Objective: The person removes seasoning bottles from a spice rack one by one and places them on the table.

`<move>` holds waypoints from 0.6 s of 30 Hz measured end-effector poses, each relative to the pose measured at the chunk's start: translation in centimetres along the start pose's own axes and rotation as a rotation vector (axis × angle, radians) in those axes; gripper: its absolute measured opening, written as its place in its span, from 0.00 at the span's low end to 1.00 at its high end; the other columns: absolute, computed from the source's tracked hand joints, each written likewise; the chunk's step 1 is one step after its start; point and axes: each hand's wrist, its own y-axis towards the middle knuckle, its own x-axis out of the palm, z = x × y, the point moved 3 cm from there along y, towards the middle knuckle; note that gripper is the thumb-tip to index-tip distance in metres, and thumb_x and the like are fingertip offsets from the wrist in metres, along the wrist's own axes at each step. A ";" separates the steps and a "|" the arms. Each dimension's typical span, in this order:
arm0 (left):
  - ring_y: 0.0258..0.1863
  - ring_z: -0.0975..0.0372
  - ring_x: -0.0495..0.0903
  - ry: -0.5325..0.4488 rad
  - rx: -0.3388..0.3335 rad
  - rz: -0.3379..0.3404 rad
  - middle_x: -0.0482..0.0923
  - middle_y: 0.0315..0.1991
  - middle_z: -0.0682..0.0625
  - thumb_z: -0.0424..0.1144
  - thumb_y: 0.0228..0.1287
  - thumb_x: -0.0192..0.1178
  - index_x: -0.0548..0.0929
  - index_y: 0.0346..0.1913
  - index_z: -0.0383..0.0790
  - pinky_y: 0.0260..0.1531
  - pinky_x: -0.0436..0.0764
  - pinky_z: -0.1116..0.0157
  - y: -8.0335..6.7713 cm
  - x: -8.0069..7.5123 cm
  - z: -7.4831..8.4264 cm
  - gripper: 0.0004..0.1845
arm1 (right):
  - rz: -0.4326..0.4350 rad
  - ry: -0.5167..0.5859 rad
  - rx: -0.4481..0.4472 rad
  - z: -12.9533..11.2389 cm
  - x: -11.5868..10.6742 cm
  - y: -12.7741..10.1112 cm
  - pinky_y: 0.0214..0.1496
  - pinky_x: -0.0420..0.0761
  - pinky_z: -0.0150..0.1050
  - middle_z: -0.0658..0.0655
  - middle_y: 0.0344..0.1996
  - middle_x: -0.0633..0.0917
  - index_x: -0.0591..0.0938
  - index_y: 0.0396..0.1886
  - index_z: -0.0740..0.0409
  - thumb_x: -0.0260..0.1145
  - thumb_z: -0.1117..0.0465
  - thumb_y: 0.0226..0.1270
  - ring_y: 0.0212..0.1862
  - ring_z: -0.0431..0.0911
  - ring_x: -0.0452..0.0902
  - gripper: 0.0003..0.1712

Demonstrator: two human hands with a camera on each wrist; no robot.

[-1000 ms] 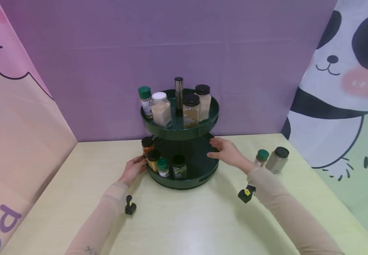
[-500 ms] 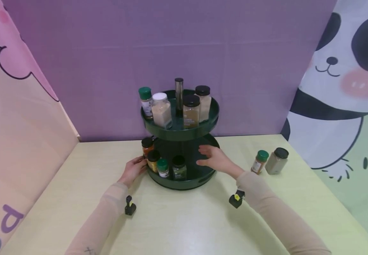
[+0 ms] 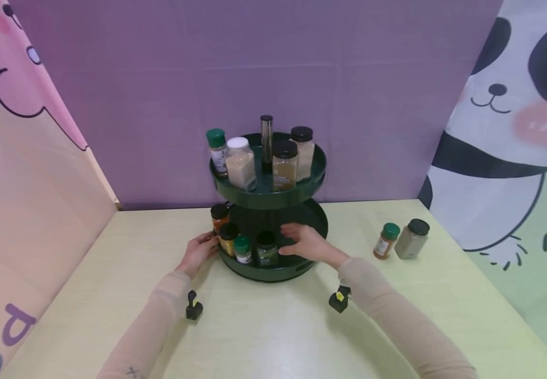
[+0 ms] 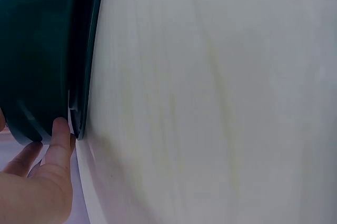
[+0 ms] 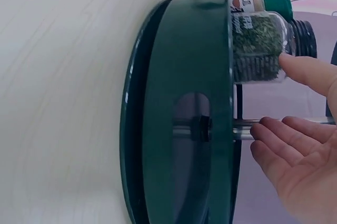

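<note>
The dark green two-tier round plastic spice rack (image 3: 273,263) stands on the pale wooden worktop (image 3: 273,326) near the purple back wall. The left hand (image 3: 199,251) rests with relaxed, straight fingers (image 4: 59,140) against the outer wall of the lower tray, on its left side. The right hand (image 3: 304,243) reaches into the lower tray with fingers spread; its thumb touches the clear jar of green dried herbs with a black lid (image 5: 258,50), but no finger curls round it. That jar stands at the front of the lower tray beside a small green-lidded jar (image 3: 242,249), a black-lidded jar of yellow powder (image 3: 228,238) and a black-lidded jar of orange spice (image 3: 219,216).

In my judgement the risk lies in that crowding: the jars stand touching or nearly so, and a sideways nudge from the thumb could tip the herb jar into its neighbours. The tray may also turn under either hand's push, carrying the jars off
</note>
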 end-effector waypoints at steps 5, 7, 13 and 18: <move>0.63 0.46 0.63 0.023 -0.003 0.024 0.58 0.66 0.33 0.33 0.68 0.44 0.55 0.67 0.26 0.63 0.67 0.56 0.1 0.0 -0.1 0.27 | -0.015 0.011 -0.013 0.0 0.6 0.3 0.62 0.72 0.47 0.61 0.59 0.74 0.67 0.63 0.64 0.69 0.58 0.55 0.60 0.53 0.71 0.37; 0.63 0.46 0.63 0.023 -0.002 0.026 0.58 0.66 0.33 0.33 0.68 0.44 0.55 0.67 0.26 0.62 0.67 0.57 0.2 -0.1 -0.1 0.27 | -0.019 0.007 -0.015 0.0 0.8 0.3 0.61 0.72 0.47 0.61 0.59 0.74 0.68 0.62 0.63 0.69 0.57 0.54 0.59 0.53 0.71 0.36; 0.63 0.46 0.63 0.027 -0.004 0.026 0.58 0.66 0.33 0.33 0.68 0.44 0.54 0.68 0.26 0.62 0.67 0.57 0.3 0.0 -0.1 0.27 | -0.030 -0.008 -0.001 0.0 1.2 0.4 0.61 0.72 0.47 0.60 0.59 0.74 0.69 0.62 0.61 0.70 0.56 0.53 0.59 0.52 0.71 0.37; 0.63 0.46 0.62 0.015 -0.002 0.022 0.58 0.66 0.33 0.32 0.69 0.44 0.54 0.67 0.26 0.63 0.67 0.56 0.2 0.0 -0.1 0.27 | -0.032 -0.018 -0.003 -0.2 1.6 0.5 0.61 0.72 0.47 0.59 0.59 0.75 0.70 0.61 0.60 0.70 0.56 0.53 0.59 0.52 0.71 0.36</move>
